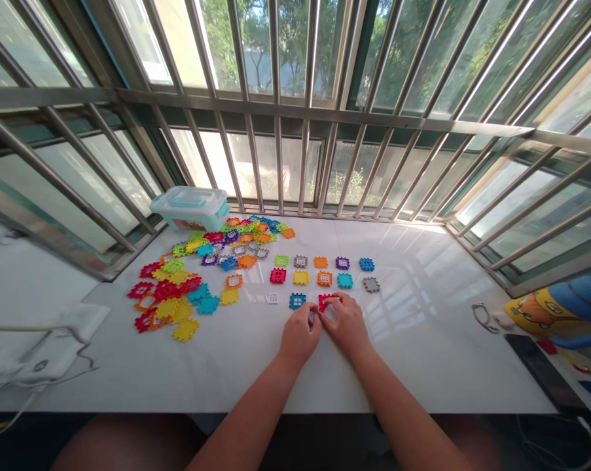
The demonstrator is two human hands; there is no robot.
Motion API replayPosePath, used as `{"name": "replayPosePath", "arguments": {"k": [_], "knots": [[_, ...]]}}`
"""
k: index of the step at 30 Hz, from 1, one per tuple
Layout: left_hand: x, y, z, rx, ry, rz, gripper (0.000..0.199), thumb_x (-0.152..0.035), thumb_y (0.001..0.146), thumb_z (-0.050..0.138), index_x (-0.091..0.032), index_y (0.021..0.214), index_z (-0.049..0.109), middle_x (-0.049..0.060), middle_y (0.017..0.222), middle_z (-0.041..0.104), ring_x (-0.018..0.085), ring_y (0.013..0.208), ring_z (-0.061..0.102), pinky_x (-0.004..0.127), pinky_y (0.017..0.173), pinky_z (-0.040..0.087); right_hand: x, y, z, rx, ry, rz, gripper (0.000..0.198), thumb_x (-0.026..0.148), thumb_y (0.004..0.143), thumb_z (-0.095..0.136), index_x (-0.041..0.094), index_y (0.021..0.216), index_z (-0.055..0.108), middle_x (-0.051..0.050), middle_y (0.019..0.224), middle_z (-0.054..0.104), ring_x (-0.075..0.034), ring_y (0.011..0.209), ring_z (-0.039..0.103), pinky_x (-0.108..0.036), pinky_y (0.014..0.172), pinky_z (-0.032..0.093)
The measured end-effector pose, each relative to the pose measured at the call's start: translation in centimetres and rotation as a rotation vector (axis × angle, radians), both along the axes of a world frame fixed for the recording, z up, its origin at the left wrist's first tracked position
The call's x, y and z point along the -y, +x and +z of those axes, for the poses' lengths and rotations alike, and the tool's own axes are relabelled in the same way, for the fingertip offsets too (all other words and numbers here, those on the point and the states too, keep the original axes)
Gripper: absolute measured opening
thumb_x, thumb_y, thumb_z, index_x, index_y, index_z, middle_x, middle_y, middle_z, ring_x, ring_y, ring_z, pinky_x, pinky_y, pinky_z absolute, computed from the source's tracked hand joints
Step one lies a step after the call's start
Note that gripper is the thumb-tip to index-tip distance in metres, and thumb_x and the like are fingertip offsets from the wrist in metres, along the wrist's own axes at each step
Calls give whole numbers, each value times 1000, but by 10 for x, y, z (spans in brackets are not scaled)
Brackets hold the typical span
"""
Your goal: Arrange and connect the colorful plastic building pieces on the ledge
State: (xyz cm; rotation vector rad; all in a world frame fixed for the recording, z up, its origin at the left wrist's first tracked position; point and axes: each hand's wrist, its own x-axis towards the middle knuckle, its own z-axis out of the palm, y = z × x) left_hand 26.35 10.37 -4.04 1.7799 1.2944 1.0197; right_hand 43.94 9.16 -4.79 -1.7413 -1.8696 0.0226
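Note:
A red square interlocking tile lies at the front of the rows on the white table, partly covered by my fingers. My right hand curls over its right side and near edge. On its left, my left hand has thumb and fingers drawn together against its edge; the exact contact is hidden. Just left of my hands are a blue window tile and a white tile. Behind them run two rows of single tiles, among them a yellow tile, an orange window tile and a grey tile.
A heap of mixed tiles spreads over the table's left side. Behind it stands a lidded box. A power strip with cables lies far left. At right are a yellow and blue bottle and a phone. Metal bars border the back.

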Motion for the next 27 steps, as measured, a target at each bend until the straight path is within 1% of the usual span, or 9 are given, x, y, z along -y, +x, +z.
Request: {"name": "replayPosePath", "arguments": {"k": [3, 6, 10, 13, 21, 27], "knots": [[2, 0, 4, -128, 2, -18, 26, -22, 96, 57, -23, 120, 68, 6, 104, 78, 19, 77, 68, 35, 84, 54, -1, 0, 1, -3, -16, -12, 28, 41, 94, 76, 28, 118, 74, -10, 134, 66, -29, 119, 62, -43, 106, 48], [3, 1, 5, -171, 17, -19, 28, -20, 96, 59, -23, 122, 67, 6, 106, 78, 20, 81, 70, 34, 85, 55, -1, 0, 1, 5, -20, -15, 29, 41, 94, 75, 28, 120, 74, -10, 136, 66, -30, 120, 62, -44, 105, 48], [3, 1, 3, -187, 41, -21, 28, -19, 96, 60, -24, 123, 66, 6, 111, 78, 20, 85, 72, 34, 86, 55, -1, 1, 0, 14, -12, -8, 28, 41, 94, 74, 29, 119, 74, -12, 144, 62, -32, 129, 60, -47, 109, 48], [3, 1, 2, -192, 43, -19, 28, -19, 96, 60, -23, 122, 67, 6, 110, 78, 20, 86, 72, 34, 86, 55, -2, 1, -1, 13, -10, -2, 28, 39, 94, 73, 28, 120, 73, -12, 147, 62, -32, 133, 59, -48, 111, 46], [3, 1, 3, -203, 53, -17, 26, -19, 95, 61, -23, 121, 67, 5, 106, 77, 21, 88, 72, 34, 88, 55, -2, 1, 2, -12, -23, -10, 26, 38, 92, 74, 28, 116, 73, -9, 133, 69, -29, 124, 63, -44, 107, 47], [2, 1, -2, -204, 72, -10, 30, -18, 94, 61, -23, 123, 66, 7, 113, 77, 21, 91, 72, 36, 90, 57, 0, 0, 4, -24, -39, 16, 27, 35, 92, 74, 30, 118, 73, -7, 137, 69, -29, 126, 62, -45, 109, 45]]}}
